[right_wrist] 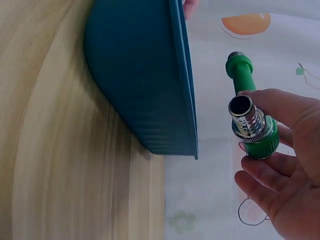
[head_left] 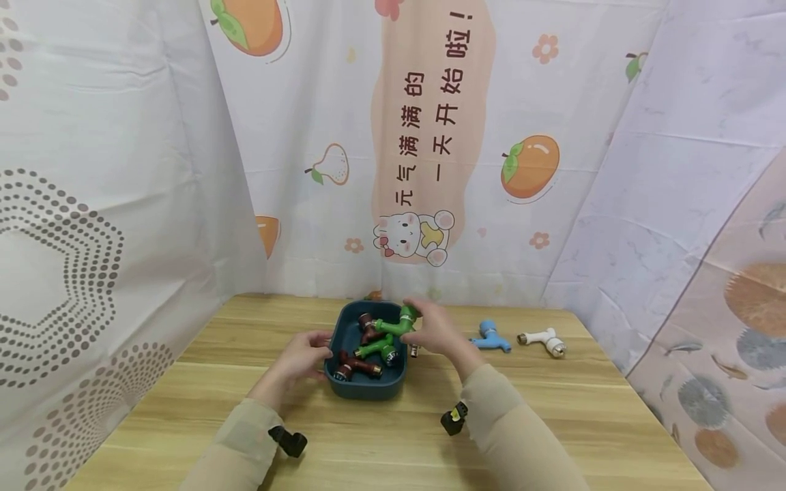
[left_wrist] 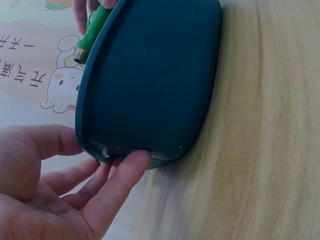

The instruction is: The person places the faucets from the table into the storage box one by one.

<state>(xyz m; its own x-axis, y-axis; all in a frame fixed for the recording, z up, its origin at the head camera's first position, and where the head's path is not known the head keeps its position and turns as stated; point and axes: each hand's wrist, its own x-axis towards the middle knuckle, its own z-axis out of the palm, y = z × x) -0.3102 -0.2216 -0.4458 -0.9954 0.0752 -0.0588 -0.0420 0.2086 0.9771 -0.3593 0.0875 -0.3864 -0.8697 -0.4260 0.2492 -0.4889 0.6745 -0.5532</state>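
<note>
In the head view a dark blue plastic bin (head_left: pixel 366 391) stands on the table. Inside lie a green faucet (head_left: pixel 379 350) and two dark red faucets, one at the front (head_left: pixel 357 367) and one at the back (head_left: pixel 368 332). My left hand (head_left: pixel 302 356) holds the bin's left end, thumb and fingers spread around its wall (left_wrist: pixel 150 75). Above the bin's right rim, my right hand (head_left: pixel 434 327) grips a second green faucet (head_left: pixel 393 326) between thumb and fingers. Its chrome end (right_wrist: pixel 248 120) points at the camera in the right wrist view.
To the right on the wooden table (head_left: pixel 540 409) lie a blue faucet (head_left: pixel 489 337) and a white faucet (head_left: pixel 544 339) with a metal end. Printed curtains (head_left: pixel 319 225) hang behind the table and at both sides. Small black cameras (head_left: pixel 288 441) sit on both wrists.
</note>
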